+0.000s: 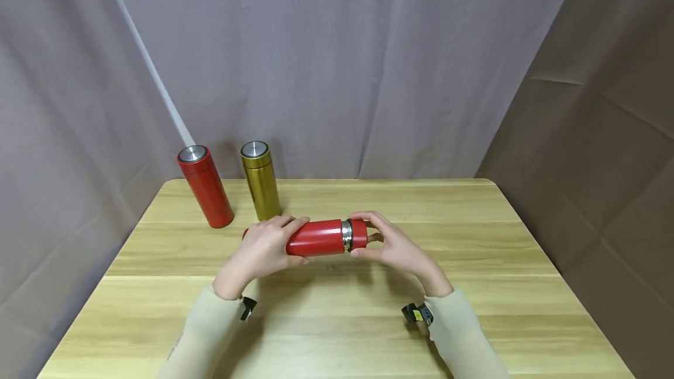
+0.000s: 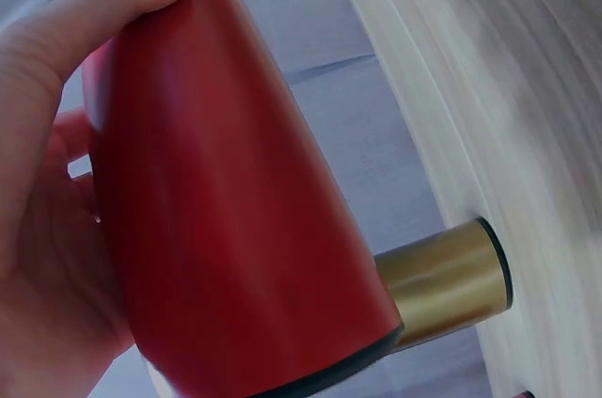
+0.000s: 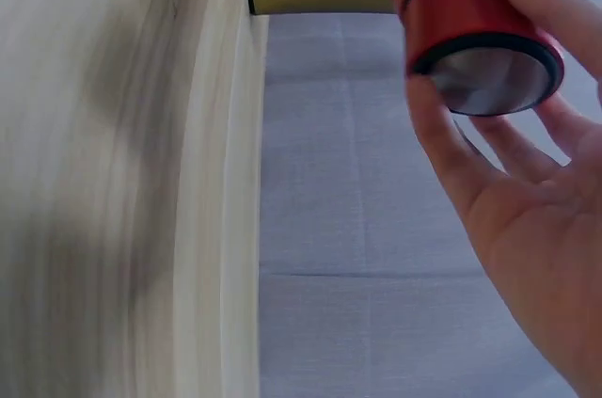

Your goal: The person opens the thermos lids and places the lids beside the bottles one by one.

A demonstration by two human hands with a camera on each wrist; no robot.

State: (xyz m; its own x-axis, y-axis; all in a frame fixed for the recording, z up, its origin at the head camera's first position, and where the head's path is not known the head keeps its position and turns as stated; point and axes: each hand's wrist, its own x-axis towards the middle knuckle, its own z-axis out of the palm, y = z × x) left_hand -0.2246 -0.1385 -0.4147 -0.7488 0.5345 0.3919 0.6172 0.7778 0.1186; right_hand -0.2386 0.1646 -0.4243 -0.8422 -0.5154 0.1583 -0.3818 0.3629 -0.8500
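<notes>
A red thermos (image 1: 317,238) is held sideways above the table, its bottom toward the left and its lid toward the right. My left hand (image 1: 267,245) grips the body near the bottom end, thumb and fingers wrapped round it. My right hand (image 1: 392,244) pinches the red lid (image 1: 359,234) between thumb and fingers. Between lid and body a silver neck ring (image 1: 346,235) shows, so the lid sits apart from the body's edge. In the right wrist view, the lid's silver top (image 3: 494,80) with its black rim faces the camera.
On the wooden table (image 1: 474,320), a second red thermos (image 1: 209,192) stands at the back left. A gold thermos (image 1: 261,183) stands to its right, close behind my left hand. Grey curtains (image 1: 337,75) hang behind the table's far edge, and brown cloth (image 1: 605,133) covers the right side.
</notes>
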